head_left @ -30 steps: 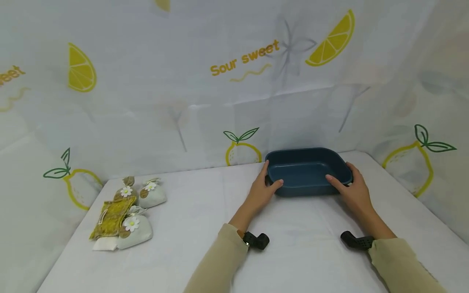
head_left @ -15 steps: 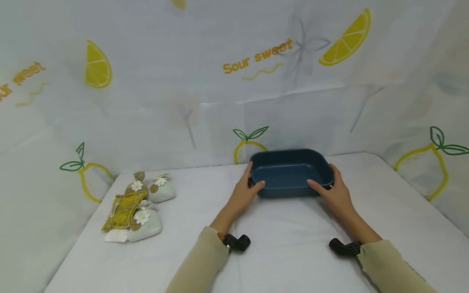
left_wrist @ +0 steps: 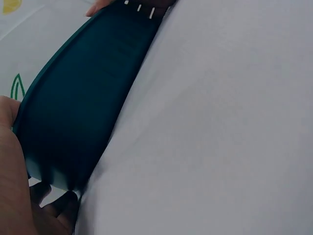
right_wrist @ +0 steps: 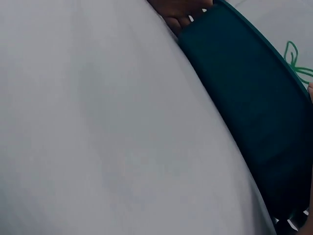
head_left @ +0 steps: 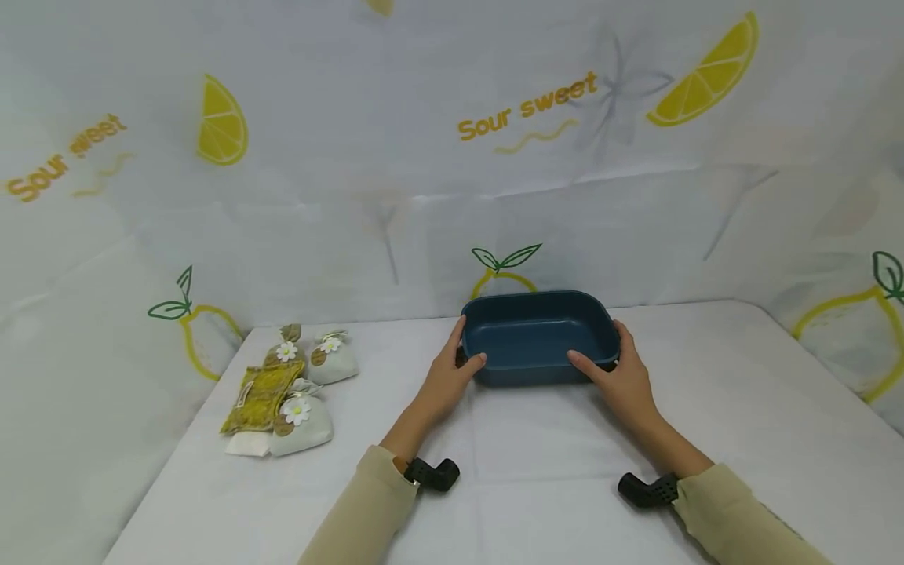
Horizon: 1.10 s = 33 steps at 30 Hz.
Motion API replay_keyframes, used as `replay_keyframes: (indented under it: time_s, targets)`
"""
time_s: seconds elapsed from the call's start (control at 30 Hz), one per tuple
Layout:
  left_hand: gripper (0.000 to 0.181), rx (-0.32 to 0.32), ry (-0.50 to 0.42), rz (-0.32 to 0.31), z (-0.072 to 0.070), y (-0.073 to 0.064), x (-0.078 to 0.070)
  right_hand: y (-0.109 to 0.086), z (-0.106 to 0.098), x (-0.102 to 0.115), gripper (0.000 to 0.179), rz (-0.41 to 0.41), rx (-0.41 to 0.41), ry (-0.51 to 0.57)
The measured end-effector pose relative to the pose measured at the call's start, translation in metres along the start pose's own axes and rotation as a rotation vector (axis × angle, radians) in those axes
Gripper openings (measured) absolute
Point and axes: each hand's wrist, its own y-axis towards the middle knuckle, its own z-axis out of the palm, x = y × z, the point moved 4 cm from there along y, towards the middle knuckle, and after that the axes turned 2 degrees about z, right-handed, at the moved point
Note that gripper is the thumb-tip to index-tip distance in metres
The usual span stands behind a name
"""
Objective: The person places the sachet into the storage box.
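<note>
A dark blue rectangular baking dish point(head_left: 537, 377) with rounded corners stands near the table's back edge, its inside bare. My left hand point(head_left: 446, 378) grips its left end, thumb at the near rim and fingers along the end wall. At the right end my right hand point(head_left: 621, 386) holds it the same way. The left wrist view shows the dish's long outer wall point(left_wrist: 73, 107), with left-hand fingers point(left_wrist: 58, 208) curled beneath the near end. In the right wrist view the same wall point(right_wrist: 244, 98) runs diagonally, the left hand's fingers point(right_wrist: 182, 22) tucked under the far end.
On the table's left lie several small stuffed sachets: a square yellow one point(head_left: 263, 396), a pale one with a daisy point(head_left: 305, 431), another pale one point(head_left: 335, 365) and a brownish one point(head_left: 282, 357). A lemon-print cloth wall point(head_left: 424, 251) rises behind the table point(head_left: 706, 392).
Both hands have moved the baking dish leftward along the back of the table, keeping their grip. The head view has turned left, so the sachets appear farther right in it.
</note>
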Motion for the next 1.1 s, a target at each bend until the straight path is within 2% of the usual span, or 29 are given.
replay_keyframes:
  time_s: [0.1, 0.27, 0.43, 0.57, 0.7, 0.77, 0.83, 1.0, 1.1]
  targets:
    - [0.076, -0.027, 0.006, 0.009, -0.012, -0.005, 0.007, 0.001, 0.012, 0.006, 0.105, -0.036, -0.019, -0.002]
    - [0.076, -0.024, 0.001, 0.013, -0.02, -0.01, 0.011, 0.001, 0.017, 0.01, 0.103, -0.071, -0.011, -0.011]
    - [0.077, -0.04, 0.004, 0.001, -0.027, -0.016, 0.012, -0.001, 0.021, 0.013, 0.1, -0.093, 0.041, -0.004]
    - [0.076, -0.051, 0.006, -0.005, -0.032, -0.016, 0.012, 0.001, 0.024, 0.015, 0.1, -0.117, 0.032, 0.004]
    - [0.077, -0.044, 0.034, 0.023, -0.036, -0.015, 0.011, 0.002, 0.025, 0.014, 0.1, -0.125, 0.024, 0.02]
    - [0.077, -0.06, 0.089, 0.046, -0.043, -0.014, 0.009, 0.002, 0.025, 0.014, 0.1, -0.127, 0.023, 0.023]
    - [0.076, -0.105, 0.184, 0.076, -0.053, -0.013, 0.006, 0.002, 0.025, 0.015, 0.099, -0.13, 0.027, 0.027]
    - [0.071, -0.271, 0.449, 0.112, -0.092, -0.012, 0.006, 0.003, 0.026, 0.016, 0.099, -0.13, 0.037, 0.024]
    - [0.071, -0.332, 0.547, 0.1, -0.113, -0.014, 0.012, 0.003, 0.026, 0.016, 0.099, -0.132, 0.039, 0.021]
